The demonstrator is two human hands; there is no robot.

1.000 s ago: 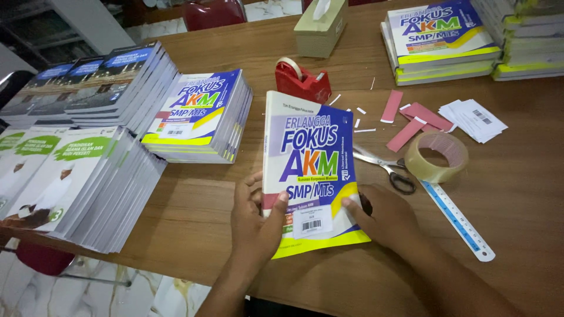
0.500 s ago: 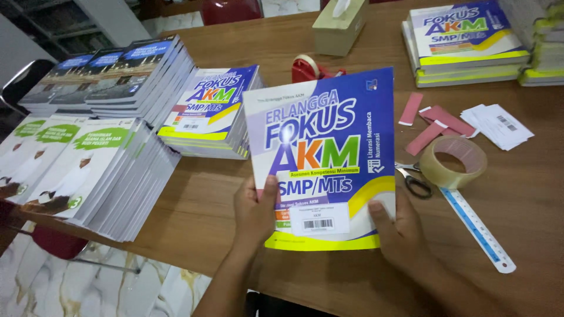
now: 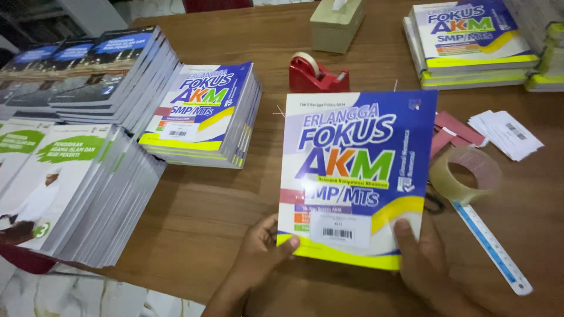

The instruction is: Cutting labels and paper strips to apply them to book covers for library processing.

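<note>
Both hands grip one workbook by its bottom edge, low centre of frame. Left hand pinches the lower-left corner, thumb on the cover. Right hand holds the lower-right corner, thumb up over the yellow band. Cover faces up, white barcode sticker between the two thumbs. Book sits over the wooden table, top edge tilted slightly away.

Clearances: bare wood left of the book up to a stack of same-type workbooks. Right side tight: roll of clear tape just beside the book edge, ruler running toward lower right. Red tape dispenser just above the top edge. Near table edge runs just below the hands.
</note>
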